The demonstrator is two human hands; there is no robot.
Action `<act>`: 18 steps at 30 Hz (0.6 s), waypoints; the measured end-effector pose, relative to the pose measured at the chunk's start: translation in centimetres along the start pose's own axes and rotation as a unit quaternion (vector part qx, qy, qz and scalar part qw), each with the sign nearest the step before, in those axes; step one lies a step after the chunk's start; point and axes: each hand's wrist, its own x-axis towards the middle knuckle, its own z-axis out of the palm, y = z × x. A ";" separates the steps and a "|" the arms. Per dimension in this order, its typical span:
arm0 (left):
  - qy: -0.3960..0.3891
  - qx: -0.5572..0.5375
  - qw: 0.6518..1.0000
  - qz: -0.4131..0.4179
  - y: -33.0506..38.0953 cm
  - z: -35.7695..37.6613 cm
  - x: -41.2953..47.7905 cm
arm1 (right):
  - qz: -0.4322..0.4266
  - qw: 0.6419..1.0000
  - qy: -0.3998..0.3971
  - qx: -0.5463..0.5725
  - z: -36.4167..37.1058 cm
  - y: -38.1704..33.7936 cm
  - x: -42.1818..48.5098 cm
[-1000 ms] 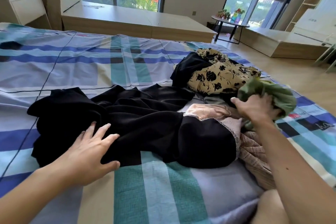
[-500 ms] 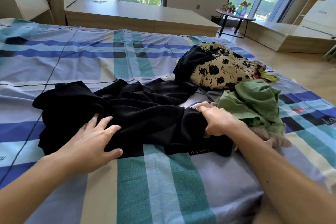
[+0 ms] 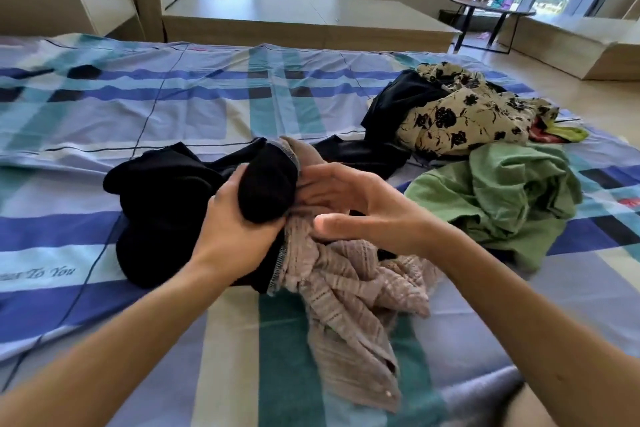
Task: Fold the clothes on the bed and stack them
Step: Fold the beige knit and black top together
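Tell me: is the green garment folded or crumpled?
Crumpled: the green garment lies in a wrinkled heap on the bed, no neat folds.

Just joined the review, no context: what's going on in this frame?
A person is leaning over a bed strewn with unfolded clothes. The left hand grips a bunched part of a black garment. The right hand is open, its fingers straight and reaching toward the beige knit top tangled with it. A green shirt and a floral garment lie crumpled to the right. Nothing looks folded or stacked yet.
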 end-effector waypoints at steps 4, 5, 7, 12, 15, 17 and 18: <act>0.023 -0.151 0.966 -0.209 -0.5 -2.4 2.1 | 0.055 0.961 -0.030 -0.268 -2.9 2.0 -0.4; 0.016 -0.195 0.950 -0.243 -0.2 -3.1 2.5 | 0.071 0.948 -0.050 -0.307 -2.9 2.7 -0.4; 0.012 -0.248 0.932 -0.264 0.1 -4.7 3.4 | 0.082 0.927 -0.071 -0.360 -1.9 4.0 -0.3; 0.051 -0.075 0.975 -0.203 -1.0 -6.1 4.5 | 0.095 0.933 -0.022 -0.348 -0.3 5.4 1.0; 0.090 0.190 0.972 -0.103 -2.1 -6.4 4.3 | 0.040 0.958 0.018 -0.283 -0.4 5.4 1.7; 0.037 0.200 0.978 -0.050 -1.7 -6.2 3.5 | 0.015 0.982 0.061 -0.176 -0.6 4.7 1.8; -0.017 0.189 0.981 -0.038 -1.4 -5.9 3.0 | 0.010 0.991 0.084 -0.108 -0.8 3.9 1.8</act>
